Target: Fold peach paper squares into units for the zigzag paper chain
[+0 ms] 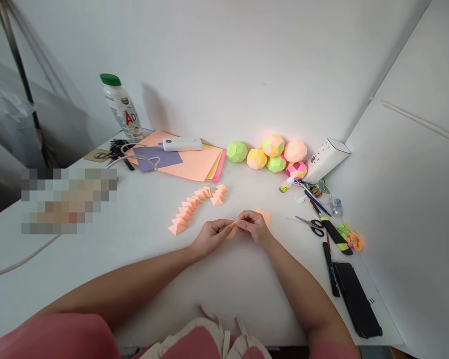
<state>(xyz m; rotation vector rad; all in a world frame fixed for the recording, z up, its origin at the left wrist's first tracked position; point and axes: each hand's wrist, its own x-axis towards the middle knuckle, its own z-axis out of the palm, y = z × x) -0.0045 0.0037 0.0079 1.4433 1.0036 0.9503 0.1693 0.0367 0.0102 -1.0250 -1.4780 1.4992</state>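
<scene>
Over the middle of the white table, my left hand (214, 236) and my right hand (253, 227) meet fingertip to fingertip, both closed on a small piece of peach paper (232, 232). Its folds are mostly hidden by my fingers. Behind my right hand lies a flat peach paper sheet (265, 217), partly covered by the hand. Beyond my left hand, a curved row of folded peach paper pieces (185, 210) stretches over the table, the pieces overlapping. A shorter row of similar pieces (218, 194) sits just right of its far end.
Several paper balls (257, 158) line the wall. Coloured sheets (194, 162) lie under a white power bank (182, 144), near a green-capped bottle (123, 107). Scissors (312, 225), a utility knife (336, 234) and a black phone-like object (357, 299) lie at right. A cable (30, 257) crosses the left side.
</scene>
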